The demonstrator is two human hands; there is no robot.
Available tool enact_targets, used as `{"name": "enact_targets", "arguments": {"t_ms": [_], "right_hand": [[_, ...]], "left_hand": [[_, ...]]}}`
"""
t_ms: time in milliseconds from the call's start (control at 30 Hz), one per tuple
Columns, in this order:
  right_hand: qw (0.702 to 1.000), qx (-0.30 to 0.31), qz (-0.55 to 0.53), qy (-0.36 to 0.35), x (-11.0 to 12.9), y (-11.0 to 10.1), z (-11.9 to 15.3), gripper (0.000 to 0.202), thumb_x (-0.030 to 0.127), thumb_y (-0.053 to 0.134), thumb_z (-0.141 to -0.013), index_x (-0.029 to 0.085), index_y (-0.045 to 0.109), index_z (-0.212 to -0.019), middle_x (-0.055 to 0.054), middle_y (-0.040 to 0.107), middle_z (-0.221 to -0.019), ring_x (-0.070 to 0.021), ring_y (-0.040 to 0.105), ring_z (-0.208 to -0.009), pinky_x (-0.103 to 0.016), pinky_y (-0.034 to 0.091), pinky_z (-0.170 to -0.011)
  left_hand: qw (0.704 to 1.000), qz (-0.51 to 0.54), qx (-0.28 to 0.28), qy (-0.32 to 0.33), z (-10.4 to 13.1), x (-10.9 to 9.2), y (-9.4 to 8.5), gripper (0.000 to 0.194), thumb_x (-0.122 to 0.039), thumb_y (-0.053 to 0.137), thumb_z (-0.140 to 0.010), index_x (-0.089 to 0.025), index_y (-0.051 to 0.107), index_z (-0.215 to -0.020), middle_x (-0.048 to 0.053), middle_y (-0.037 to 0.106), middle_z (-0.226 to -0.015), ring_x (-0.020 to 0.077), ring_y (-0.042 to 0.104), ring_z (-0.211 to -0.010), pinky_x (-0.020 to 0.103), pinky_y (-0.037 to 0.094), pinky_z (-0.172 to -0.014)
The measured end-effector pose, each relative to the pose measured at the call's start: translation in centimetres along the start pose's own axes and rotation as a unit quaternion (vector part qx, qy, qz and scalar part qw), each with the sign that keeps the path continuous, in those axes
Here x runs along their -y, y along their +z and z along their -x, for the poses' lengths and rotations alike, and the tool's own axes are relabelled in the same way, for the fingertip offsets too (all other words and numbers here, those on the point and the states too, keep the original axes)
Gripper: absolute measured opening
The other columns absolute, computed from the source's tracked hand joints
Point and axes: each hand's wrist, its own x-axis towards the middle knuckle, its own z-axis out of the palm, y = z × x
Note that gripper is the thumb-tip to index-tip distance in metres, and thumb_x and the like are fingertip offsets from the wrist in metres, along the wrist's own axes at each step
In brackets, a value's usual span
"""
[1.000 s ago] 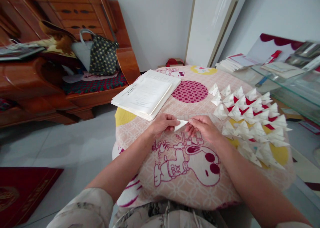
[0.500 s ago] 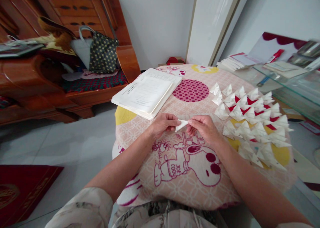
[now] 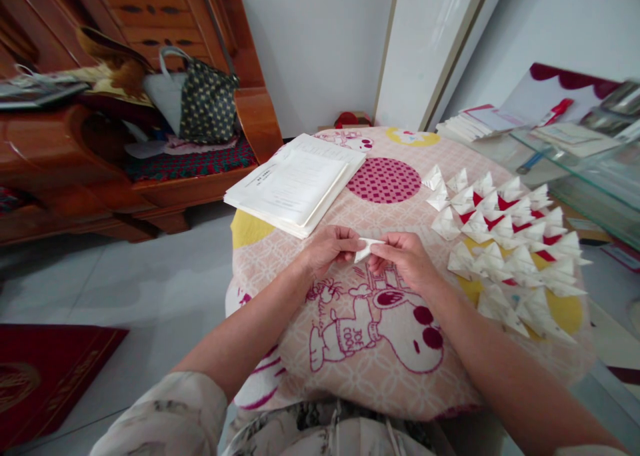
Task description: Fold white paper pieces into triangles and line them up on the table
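Observation:
A small folded paper triangle (image 3: 367,249) is held between my two hands, above the patterned cloth (image 3: 300,296). My left hand (image 3: 333,248) pinches its left end between thumb and fingers. On the other end, the thumb and fingers of my right hand (image 3: 403,256) close over the paper, hiding its right corner. Several folded paper pieces (image 3: 517,263) with pointed tips stand in rows to the right of my right hand, some showing red parts. Beyond my left hand lies a stack of printed paper sheets (image 3: 295,183).
A glass shelf (image 3: 595,183) with papers and a red marker (image 3: 557,111) borders the table on the right. A wooden bench (image 3: 200,196) holding a dotted bag (image 3: 209,103) stands at the left. On the floor lies a dark red bag (image 3: 55,376).
My right hand has moved slightly left along the folded paper, covering more of its right end. My left hand keeps its pinch. The whole view has shifted a little.

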Motion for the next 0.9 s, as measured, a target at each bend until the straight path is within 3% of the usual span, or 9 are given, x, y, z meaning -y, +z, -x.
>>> {"name": "enact_targets", "arguments": {"t_ms": [200,400,533,700,900], "right_hand": [[1.0,0.005,-0.008,0.012,-0.16,0.12,0.01,0.029,0.038,0.08,-0.072,0.014,0.065,-0.063,-0.004,0.068,-0.054,-0.0123,0.059,-0.042,-0.022,0.048,-0.04],[0.998,0.044,-0.003,0.049,-0.41,-0.02,-0.05,0.03,0.041,0.078,-0.073,0.012,0.07,-0.069,-0.006,0.071,-0.06,-0.0139,0.064,-0.049,-0.024,0.054,-0.048],[0.999,0.019,-0.014,0.028,-0.38,-0.11,-0.17,0.027,0.037,0.079,-0.07,0.014,0.067,-0.064,-0.004,0.067,-0.053,-0.0132,0.059,-0.043,-0.023,0.049,-0.041],[1.0,-0.013,-0.023,0.003,-0.03,-0.57,-0.17,0.024,0.034,0.078,-0.069,0.015,0.066,-0.061,-0.003,0.067,-0.052,-0.0133,0.058,-0.041,-0.024,0.048,-0.04],[1.0,0.007,-0.021,-0.001,0.21,-0.74,0.01,0.021,0.033,0.077,-0.069,0.016,0.068,-0.063,-0.003,0.068,-0.055,-0.0136,0.059,-0.044,-0.025,0.049,-0.043]], "left_hand": [[1.0,-0.015,0.004,-0.002,-0.02,0.03,0.21,0.024,-0.027,0.075,-0.071,-0.014,0.057,-0.062,-0.004,0.05,-0.048,0.0042,0.037,-0.043,0.021,0.021,-0.045],[1.0,-0.019,0.009,0.002,-0.04,0.11,0.22,0.024,-0.024,0.076,-0.071,-0.014,0.057,-0.062,-0.004,0.05,-0.047,0.0036,0.036,-0.042,0.021,0.02,-0.043],[1.0,-0.017,0.008,0.008,0.07,0.07,0.37,0.022,-0.028,0.073,-0.078,-0.012,0.061,-0.067,-0.002,0.055,-0.051,0.0042,0.044,-0.043,0.019,0.026,-0.042],[0.997,0.025,0.058,-0.039,0.28,0.07,0.36,0.023,-0.032,0.069,-0.08,-0.01,0.066,-0.072,0.006,0.068,-0.064,0.0087,0.06,-0.049,0.018,0.035,-0.041],[0.989,0.024,0.113,-0.094,0.46,-0.06,0.22,0.012,-0.022,0.071,-0.071,-0.01,0.07,-0.073,0.005,0.069,-0.061,0.0068,0.058,-0.045,0.014,0.034,-0.037]]}}
